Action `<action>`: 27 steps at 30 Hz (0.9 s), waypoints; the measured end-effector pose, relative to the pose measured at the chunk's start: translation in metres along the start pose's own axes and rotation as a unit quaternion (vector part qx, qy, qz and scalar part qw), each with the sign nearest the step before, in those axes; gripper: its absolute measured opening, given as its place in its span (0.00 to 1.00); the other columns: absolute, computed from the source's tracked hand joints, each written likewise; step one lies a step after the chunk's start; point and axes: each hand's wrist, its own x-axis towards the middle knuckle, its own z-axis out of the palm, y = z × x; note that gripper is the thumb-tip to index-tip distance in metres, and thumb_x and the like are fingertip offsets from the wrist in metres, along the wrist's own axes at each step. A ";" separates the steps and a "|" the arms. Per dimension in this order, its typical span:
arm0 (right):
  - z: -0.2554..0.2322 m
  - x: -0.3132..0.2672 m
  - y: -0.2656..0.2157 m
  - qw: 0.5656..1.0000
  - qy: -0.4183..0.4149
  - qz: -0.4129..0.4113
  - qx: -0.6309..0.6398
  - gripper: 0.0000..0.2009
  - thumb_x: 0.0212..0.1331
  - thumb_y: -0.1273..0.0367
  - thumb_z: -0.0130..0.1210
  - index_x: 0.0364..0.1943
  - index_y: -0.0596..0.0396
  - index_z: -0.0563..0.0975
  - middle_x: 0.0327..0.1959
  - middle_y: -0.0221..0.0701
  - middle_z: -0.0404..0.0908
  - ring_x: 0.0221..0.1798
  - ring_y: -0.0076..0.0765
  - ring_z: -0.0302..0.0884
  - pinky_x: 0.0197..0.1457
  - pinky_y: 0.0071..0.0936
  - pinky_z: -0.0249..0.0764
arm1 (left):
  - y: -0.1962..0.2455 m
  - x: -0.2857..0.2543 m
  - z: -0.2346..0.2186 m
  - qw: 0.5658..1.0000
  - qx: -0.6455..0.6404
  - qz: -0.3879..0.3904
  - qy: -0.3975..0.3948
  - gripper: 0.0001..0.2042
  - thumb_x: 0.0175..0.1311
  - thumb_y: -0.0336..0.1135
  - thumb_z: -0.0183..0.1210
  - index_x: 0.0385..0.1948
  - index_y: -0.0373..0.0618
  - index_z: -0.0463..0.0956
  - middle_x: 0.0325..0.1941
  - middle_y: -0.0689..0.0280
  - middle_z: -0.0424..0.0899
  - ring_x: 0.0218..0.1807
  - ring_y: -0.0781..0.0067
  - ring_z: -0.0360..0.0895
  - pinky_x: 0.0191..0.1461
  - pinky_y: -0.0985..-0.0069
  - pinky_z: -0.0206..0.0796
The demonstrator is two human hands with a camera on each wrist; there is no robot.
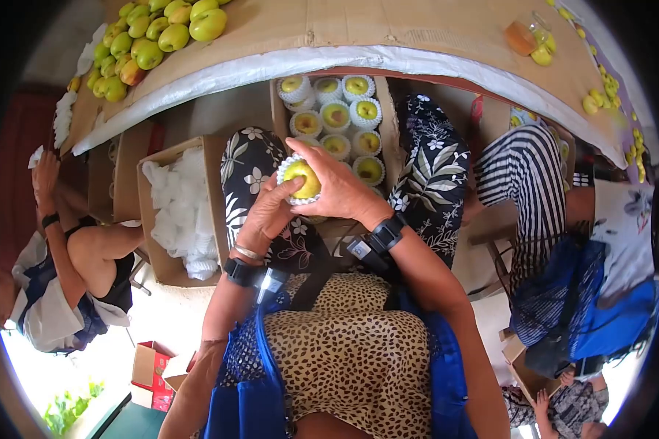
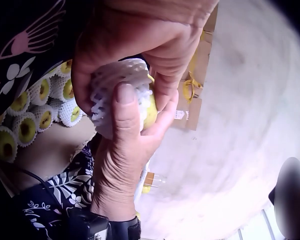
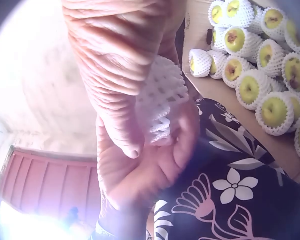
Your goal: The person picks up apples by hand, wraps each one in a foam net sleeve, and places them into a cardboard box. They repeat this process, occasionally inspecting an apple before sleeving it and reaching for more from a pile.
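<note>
Between my two hands, above my lap, is a yellow-green apple [image 1: 297, 180] in a white foam net sleeve [image 2: 121, 90]. My left hand [image 1: 269, 210] grips it from the left and below, its thumb on the front of the fruit. From the other side my right hand [image 1: 338, 184] holds it, fingers behind it. In the left wrist view the right thumb [image 2: 125, 107] presses on the netting. The right wrist view shows the sleeve [image 3: 161, 97] lying in my left palm [image 3: 145, 172], with much of the fruit hidden. Just beyond stands a carton [image 1: 393, 146] of sleeved apples [image 1: 336, 115].
A carton [image 1: 148, 219] of white foam sleeves [image 1: 183, 194] stands left of my knees. Across the front runs a cardboard-covered table [image 1: 285, 25] with a heap of loose apples [image 1: 150, 44] and a jar [image 1: 529, 34]. Other people sit close on both sides.
</note>
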 end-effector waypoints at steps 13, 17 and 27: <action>-0.019 0.037 -0.009 0.993 0.107 -0.023 0.039 0.43 0.38 0.61 0.68 0.61 0.56 0.57 0.59 0.40 0.63 0.60 0.39 0.62 0.61 0.35 0.61 | 0.013 0.007 -0.024 0.991 -0.072 0.072 0.089 0.16 0.61 0.45 0.52 0.44 0.44 0.71 0.43 0.63 0.78 0.46 0.67 0.76 0.52 0.67 0.68; -0.064 0.034 0.034 0.966 0.102 0.168 0.167 0.34 0.45 0.51 0.63 0.50 0.65 0.70 0.43 0.40 0.77 0.43 0.34 0.76 0.47 0.28 0.72 | 0.030 0.003 -0.017 0.987 -0.030 0.106 0.119 0.16 0.61 0.42 0.52 0.44 0.41 0.70 0.42 0.63 0.77 0.45 0.69 0.76 0.50 0.68 0.70; -0.017 0.043 0.018 0.909 -0.108 0.251 0.315 0.26 0.46 0.56 0.64 0.46 0.60 0.73 0.38 0.31 0.77 0.40 0.24 0.73 0.45 0.20 0.68 | 0.035 0.023 0.002 0.991 0.065 0.089 0.079 0.16 0.62 0.41 0.53 0.44 0.39 0.71 0.42 0.64 0.78 0.42 0.74 0.77 0.46 0.74 0.71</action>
